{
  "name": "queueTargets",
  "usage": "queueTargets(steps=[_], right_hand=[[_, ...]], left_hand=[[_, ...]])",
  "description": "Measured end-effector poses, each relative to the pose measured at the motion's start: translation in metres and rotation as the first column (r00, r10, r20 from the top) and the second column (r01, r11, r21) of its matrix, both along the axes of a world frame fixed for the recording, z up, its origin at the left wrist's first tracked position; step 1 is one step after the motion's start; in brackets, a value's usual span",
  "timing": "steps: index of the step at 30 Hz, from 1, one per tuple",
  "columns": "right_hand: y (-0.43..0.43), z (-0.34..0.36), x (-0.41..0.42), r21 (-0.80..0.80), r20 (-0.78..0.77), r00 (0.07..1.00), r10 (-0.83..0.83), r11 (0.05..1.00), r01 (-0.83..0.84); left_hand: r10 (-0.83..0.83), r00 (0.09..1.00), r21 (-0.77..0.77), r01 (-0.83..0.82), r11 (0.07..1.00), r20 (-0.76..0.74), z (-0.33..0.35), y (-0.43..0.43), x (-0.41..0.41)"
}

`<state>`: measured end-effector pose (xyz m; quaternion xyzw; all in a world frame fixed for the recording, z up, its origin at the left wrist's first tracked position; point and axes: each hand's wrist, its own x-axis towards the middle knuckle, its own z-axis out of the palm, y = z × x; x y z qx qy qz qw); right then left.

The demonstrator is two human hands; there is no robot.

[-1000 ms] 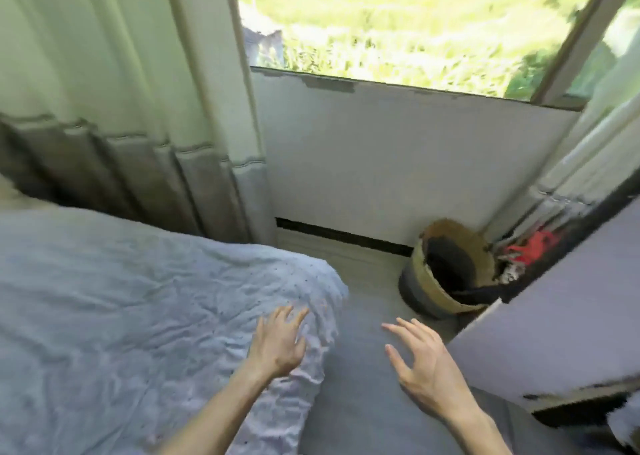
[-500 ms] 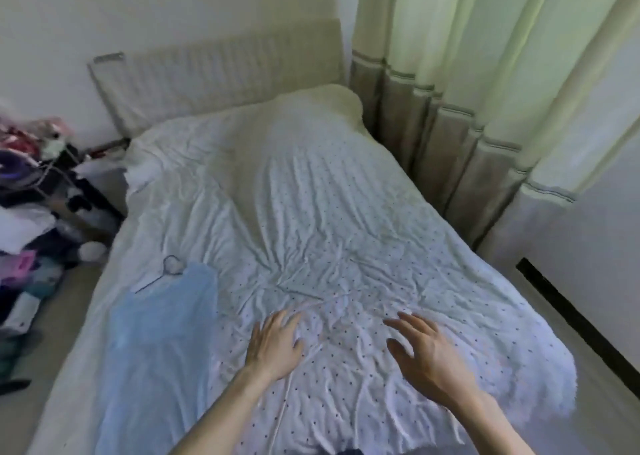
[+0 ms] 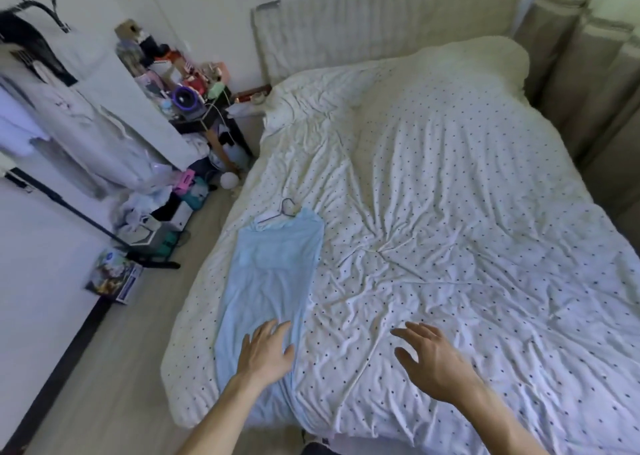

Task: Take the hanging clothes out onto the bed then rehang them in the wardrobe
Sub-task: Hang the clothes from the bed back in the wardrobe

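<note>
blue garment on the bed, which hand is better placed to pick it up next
Left, probably. The left hand is open over the lower end of the blue garment, while the right hand hangs over bare dotted sheet beside it.

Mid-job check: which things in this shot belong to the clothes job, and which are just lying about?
Job: light blue garment on its thin wire hanger, laid on the white dotted bed cover; pale clothes hanging at left; left hand and right hand, both open.
Lying about: cluttered bedside table; colourful box on the floor; white ball by the bed.
</note>
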<state>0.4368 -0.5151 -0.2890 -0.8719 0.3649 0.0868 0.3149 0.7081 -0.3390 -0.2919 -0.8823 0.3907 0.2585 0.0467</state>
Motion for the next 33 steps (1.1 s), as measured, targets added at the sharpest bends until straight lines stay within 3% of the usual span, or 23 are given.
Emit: queueTargets(steps=[8,18,25,27,30,33], right_hand=[[0.001,-0.044,0.109,0.079,-0.054,0.994,0.099,0.992,-0.094],[-0.049,-0.133,0.316,0.180,-0.212,0.976,0.048,0.984,-0.009],[-0.114,-0.242,0.441,0.140,-0.345,0.939,-0.013,0.988,0.065],[-0.125,-0.269,0.467,0.075,-0.300,0.953,-0.030,0.996,0.055],[-0.128,-0.296,0.485,0.077,-0.379,0.925,-0.041,0.994,0.075],[-0.120,-0.333,0.477,0.112,-0.481,0.875,-0.056,0.986,0.124]], left_hand=[[0.047,0.997,0.085,-0.042,0.996,-0.058,-0.025,0.014,0.091],[-0.129,0.974,0.308,0.182,0.934,-0.185,-0.126,-0.064,0.303],[-0.109,0.990,0.230,0.128,0.965,-0.094,-0.215,-0.175,0.453],[-0.078,0.996,0.186,0.085,0.979,-0.044,-0.239,-0.201,0.493],[-0.062,0.997,0.124,0.056,0.991,0.046,-0.278,-0.233,0.544],[-0.020,0.999,0.076,0.017,0.997,0.031,-0.315,-0.250,0.575]])
